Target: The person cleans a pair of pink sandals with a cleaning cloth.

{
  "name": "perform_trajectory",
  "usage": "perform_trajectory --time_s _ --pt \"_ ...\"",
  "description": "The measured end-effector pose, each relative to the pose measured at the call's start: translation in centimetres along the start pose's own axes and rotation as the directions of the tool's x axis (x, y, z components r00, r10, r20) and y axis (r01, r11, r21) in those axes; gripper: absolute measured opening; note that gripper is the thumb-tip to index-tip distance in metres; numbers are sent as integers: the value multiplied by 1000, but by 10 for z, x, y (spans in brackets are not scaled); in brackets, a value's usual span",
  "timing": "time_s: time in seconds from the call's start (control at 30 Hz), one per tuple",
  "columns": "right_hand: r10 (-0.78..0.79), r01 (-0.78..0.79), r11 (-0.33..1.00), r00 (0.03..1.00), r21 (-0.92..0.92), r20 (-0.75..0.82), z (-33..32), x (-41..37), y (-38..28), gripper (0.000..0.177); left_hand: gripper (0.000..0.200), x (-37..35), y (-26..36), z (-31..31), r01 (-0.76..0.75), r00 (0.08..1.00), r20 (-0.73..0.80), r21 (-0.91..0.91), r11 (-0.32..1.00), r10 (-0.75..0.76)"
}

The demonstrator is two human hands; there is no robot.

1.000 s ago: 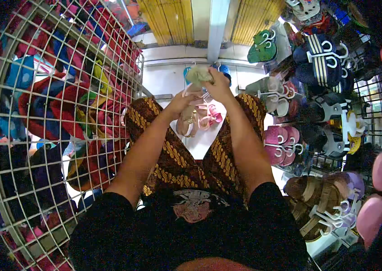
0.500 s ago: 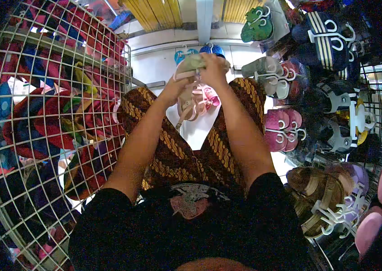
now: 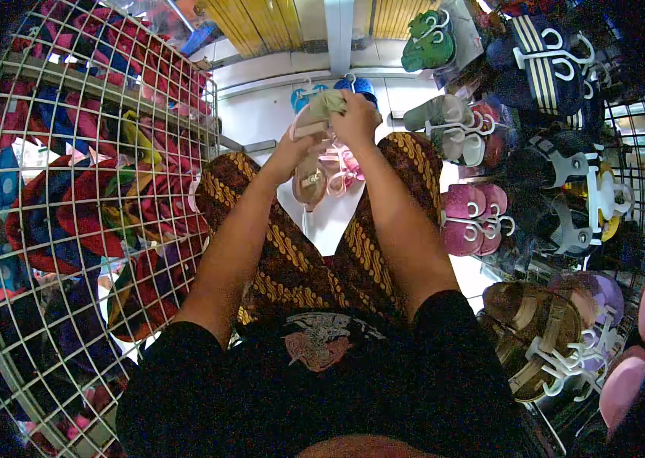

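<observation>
The left hand (image 3: 292, 153) grips a beige strappy sandal (image 3: 310, 128); the right hand (image 3: 358, 120) holds pale green cloth (image 3: 328, 104) against it. Blue slippers (image 3: 363, 85) lie toward the white tiled floor's (image 3: 255, 122) far edge.

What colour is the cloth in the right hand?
The cloth in the right hand is pale green, best seen in the head view.

The left hand (image 3: 294, 153) holds a flat beige sandal (image 3: 308, 128), and the right hand (image 3: 357, 122) holds a crumpled light-green cloth (image 3: 328, 104) against it.
</observation>
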State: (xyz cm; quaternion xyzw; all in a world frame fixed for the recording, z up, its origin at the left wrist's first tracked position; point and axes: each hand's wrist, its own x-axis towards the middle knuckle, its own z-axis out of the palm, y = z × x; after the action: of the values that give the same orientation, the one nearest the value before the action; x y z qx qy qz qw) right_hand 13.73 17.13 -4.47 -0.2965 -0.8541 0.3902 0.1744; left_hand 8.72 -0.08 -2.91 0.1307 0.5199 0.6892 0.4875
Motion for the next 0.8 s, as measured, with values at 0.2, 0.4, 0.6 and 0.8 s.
perform_trajectory --time_s 0.2,0.4,0.6,0.8 --pt "-148 147 989 982 -18 -120 -13 -5 -23 40 53 -1 6 5 -51 999 -8 155 987 53" --pt "121 -73 962 978 264 -171 -10 6 -13 49 50 11 -19 -14 49 974 -220 426 904 50" --pt "50 -52 999 989 9 137 -8 -13 -23 75 41 0 -8 -2 -15 986 -127 580 815 108" --pt "465 -475 877 877 73 122 -10 17 14 86 37 0 -9 -7 -128 982 -32 625 770 189"
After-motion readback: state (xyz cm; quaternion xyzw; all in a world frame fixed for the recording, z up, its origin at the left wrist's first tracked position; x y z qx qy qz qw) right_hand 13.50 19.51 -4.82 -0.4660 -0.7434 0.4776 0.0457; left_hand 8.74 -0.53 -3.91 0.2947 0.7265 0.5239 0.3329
